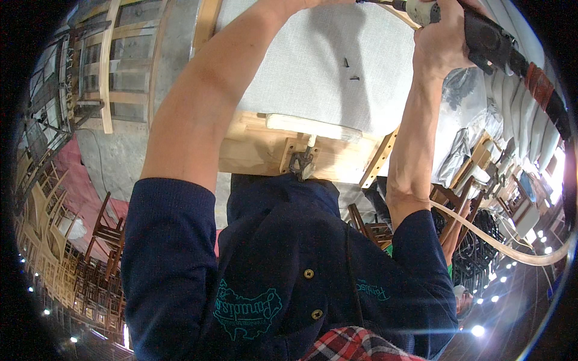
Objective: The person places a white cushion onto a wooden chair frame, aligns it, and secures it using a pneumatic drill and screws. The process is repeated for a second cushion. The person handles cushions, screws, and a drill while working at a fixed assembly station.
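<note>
My right hand (pixel 442 45) is wrapped round a power screwdriver (pixel 424 11) with a pale nose and a black body, at the upper right. Its thin dark bit points left along the top edge. My left hand (pixel 325 2) reaches to that edge near the bit; only a sliver of it shows, and its fingers are cut off. Below both hands spreads a panel covered in light grey woven cloth (pixel 295 72). On the cloth lie two dark screws, one upper (pixel 346 62) and one lower (pixel 354 78).
A toggle clamp (pixel 302 161) is mounted on the wooden bench edge (pixel 247 144), near my body, beside a pale bar (pixel 313 127). A drilled wooden strip (pixel 379 159) sits at right. Wooden frames (pixel 105 66) stand left; stacked chairs and another person's arm (pixel 453 237) show behind.
</note>
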Demonstrator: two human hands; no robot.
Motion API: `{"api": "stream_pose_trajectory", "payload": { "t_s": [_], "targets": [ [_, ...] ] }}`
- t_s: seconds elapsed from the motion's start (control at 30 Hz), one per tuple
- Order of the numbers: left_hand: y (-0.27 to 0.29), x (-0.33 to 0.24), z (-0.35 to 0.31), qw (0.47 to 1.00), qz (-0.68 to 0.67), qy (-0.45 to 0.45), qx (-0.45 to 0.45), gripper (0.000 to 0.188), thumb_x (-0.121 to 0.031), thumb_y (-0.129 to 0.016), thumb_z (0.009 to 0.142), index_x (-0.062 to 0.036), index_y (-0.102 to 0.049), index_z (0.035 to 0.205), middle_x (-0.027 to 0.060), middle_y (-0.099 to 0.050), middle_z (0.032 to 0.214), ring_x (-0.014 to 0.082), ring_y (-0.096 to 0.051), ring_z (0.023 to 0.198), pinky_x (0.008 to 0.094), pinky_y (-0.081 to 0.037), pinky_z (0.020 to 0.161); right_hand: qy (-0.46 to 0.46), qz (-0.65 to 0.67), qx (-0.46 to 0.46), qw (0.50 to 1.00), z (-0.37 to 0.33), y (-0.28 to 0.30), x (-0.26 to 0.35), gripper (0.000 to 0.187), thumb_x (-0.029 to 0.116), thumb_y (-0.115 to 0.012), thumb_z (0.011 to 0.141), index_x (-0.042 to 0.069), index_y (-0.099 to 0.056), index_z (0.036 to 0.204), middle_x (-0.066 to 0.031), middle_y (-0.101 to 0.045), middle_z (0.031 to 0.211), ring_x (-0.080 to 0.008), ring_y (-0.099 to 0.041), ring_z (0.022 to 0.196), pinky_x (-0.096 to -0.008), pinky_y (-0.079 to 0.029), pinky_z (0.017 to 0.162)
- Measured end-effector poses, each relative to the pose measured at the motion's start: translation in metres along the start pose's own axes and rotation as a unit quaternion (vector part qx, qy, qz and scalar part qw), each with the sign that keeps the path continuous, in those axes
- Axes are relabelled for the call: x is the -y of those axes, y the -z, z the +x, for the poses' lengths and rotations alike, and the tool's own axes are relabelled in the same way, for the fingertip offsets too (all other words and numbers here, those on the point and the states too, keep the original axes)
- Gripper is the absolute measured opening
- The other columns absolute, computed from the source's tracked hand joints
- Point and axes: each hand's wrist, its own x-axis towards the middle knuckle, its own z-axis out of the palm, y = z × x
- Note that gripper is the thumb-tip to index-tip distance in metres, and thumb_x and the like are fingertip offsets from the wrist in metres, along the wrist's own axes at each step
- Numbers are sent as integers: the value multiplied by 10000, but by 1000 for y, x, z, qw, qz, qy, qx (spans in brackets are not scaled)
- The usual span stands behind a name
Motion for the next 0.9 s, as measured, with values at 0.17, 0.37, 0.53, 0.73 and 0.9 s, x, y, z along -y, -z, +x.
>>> {"api": "stream_pose_trajectory", "payload": {
  "t_s": [0.17,0.37,0.53,0.73,0.9],
  "targets": [
    [2,0,1,1000,-1,5,22,412,-251,-836,700,-116,-658,1046,51,-667,1007,299,-560,973,412,-504,895,-9,-90,11,996,4,5,0,63,-48,-604,809,7,-612,781,-57,-630,738,-155,-594,667,-290,-472,680],
    [2,0,0,1000,-12,10,23,405,-265,-827,718,-119,-659,1057,50,-667,1023,297,-552,988,411,-494,916,20,-85,6,996,4,1,1,50,-34,-605,820,7,-615,794,-56,-641,748,-150,-587,686,-286,-462,687],
    [0,1,0,1000,-1,15,27,422,-277,-833,712,-119,-662,1065,49,-667,1030,294,-551,1006,408,-488,934,-18,-87,-13,996,2,0,2,41,-31,-597,838,4,-617,842,-54,-640,749,-153,-595,700,-282,-465,702],
    [1,-1,0,999,7,21,32,450,-283,-849,701,-119,-665,1077,46,-666,1040,290,-554,1013,404,-489,942,-3,-47,8,999,2,0,4,42,-27,-592,856,4,-610,876,-66,-635,746,-156,-602,693,-287,-470,696],
    [5,-3,1,998,-1,37,54,451,-277,-852,703,-120,-664,1082,44,-665,1051,286,-554,1018,404,-489,943,-25,-46,-16,998,1,-1,0,54,-41,-592,855,2,-608,883,-76,-633,740,-167,-614,678,-296,-482,681]
  ]
}}
